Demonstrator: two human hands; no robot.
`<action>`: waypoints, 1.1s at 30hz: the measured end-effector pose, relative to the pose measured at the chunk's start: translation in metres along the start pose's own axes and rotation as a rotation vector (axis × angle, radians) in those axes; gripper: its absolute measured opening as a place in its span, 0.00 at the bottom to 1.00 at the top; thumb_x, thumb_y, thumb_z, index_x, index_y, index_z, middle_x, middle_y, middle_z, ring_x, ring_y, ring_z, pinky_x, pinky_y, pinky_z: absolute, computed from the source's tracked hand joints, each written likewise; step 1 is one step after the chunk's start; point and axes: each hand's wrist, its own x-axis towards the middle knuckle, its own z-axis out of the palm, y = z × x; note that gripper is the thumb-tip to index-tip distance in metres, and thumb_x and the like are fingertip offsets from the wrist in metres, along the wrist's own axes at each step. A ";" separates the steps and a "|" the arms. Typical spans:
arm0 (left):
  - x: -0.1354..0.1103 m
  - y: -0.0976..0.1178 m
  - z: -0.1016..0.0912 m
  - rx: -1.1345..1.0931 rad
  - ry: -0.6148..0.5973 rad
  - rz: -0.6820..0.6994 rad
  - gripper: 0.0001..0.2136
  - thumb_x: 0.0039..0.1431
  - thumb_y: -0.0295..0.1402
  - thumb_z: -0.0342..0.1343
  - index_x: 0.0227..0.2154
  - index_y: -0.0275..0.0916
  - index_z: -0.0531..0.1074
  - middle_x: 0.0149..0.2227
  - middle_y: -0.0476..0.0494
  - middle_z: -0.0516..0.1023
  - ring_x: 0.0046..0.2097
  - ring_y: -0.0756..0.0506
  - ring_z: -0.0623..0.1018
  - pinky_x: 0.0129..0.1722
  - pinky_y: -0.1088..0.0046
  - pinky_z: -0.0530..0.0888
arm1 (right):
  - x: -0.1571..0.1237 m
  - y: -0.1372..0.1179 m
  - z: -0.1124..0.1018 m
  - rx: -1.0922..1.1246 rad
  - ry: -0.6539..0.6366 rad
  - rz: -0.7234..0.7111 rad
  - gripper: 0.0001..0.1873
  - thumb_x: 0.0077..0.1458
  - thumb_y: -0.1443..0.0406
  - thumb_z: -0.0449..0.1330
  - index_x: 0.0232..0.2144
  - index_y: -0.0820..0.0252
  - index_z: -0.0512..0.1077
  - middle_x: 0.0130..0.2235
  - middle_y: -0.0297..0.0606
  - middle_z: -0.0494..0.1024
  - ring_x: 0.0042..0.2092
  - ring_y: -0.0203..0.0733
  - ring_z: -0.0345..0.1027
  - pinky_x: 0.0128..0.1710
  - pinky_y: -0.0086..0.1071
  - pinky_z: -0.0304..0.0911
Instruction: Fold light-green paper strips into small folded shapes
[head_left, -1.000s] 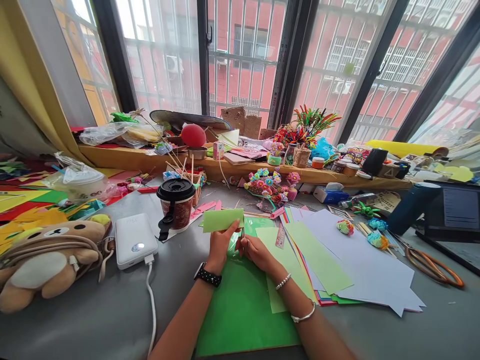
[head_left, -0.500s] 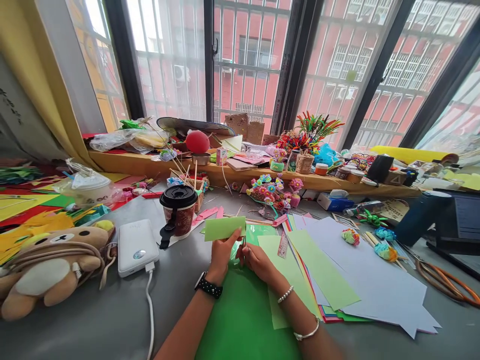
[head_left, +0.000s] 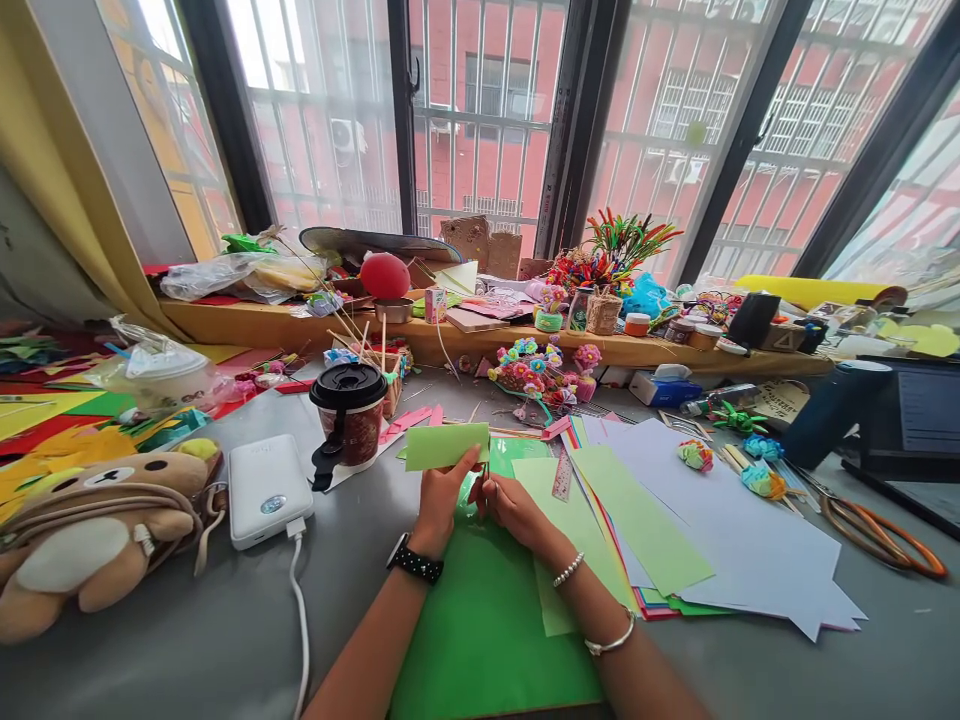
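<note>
Held up in my left hand (head_left: 444, 500) is a light green paper strip (head_left: 442, 447), pinched near its right end between thumb and fingers. My right hand (head_left: 514, 505) is closed on a small pair of scissors (head_left: 485, 470); the thin blades point up at the strip's right edge, and the fingers hide most of the handles. Both hands are close together above a glossy green sheet (head_left: 487, 630). Just right of them lie a light green paper (head_left: 534, 490) and a small pink ruler (head_left: 562, 474).
A lidded coffee cup (head_left: 351, 420), a white power bank (head_left: 268, 490) with its cable and a plush bear (head_left: 97, 530) stand or lie left. White paper sheets (head_left: 750, 540), orange-handled scissors (head_left: 885, 535) and a dark bottle (head_left: 840, 410) are right. Craft flowers (head_left: 536, 370) sit behind.
The whole view has shifted slightly, so things appear a little further left and higher. Both hands keep the same hold on the paper strip and the scissors.
</note>
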 end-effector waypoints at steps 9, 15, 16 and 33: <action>-0.003 0.004 0.001 0.000 -0.015 -0.013 0.09 0.37 0.36 0.59 0.21 0.34 0.72 0.22 0.48 0.75 0.29 0.47 0.74 0.33 0.73 0.67 | 0.002 0.005 0.000 0.000 0.008 -0.021 0.27 0.53 0.50 0.35 0.23 0.62 0.62 0.20 0.31 0.63 0.20 0.29 0.51 0.22 0.25 0.50; -0.004 0.006 0.001 0.017 -0.024 -0.026 0.10 0.36 0.37 0.59 0.18 0.33 0.71 0.22 0.45 0.75 0.28 0.46 0.74 0.31 0.73 0.68 | 0.000 0.001 -0.001 -0.010 0.014 -0.008 0.28 0.52 0.48 0.34 0.23 0.62 0.63 0.20 0.32 0.63 0.20 0.30 0.51 0.21 0.26 0.50; -0.003 0.006 0.001 0.019 -0.019 -0.026 0.10 0.36 0.37 0.59 0.17 0.33 0.71 0.22 0.45 0.75 0.28 0.46 0.74 0.31 0.73 0.68 | 0.000 0.001 -0.001 -0.014 0.013 -0.002 0.28 0.52 0.48 0.34 0.23 0.62 0.63 0.20 0.32 0.63 0.20 0.31 0.52 0.21 0.26 0.50; -0.001 0.003 -0.001 -0.029 -0.036 -0.010 0.11 0.36 0.35 0.59 0.25 0.34 0.71 0.25 0.47 0.75 0.28 0.47 0.73 0.32 0.74 0.68 | 0.001 0.002 0.000 0.007 0.016 -0.001 0.29 0.50 0.47 0.34 0.24 0.62 0.63 0.20 0.32 0.64 0.21 0.30 0.53 0.21 0.25 0.50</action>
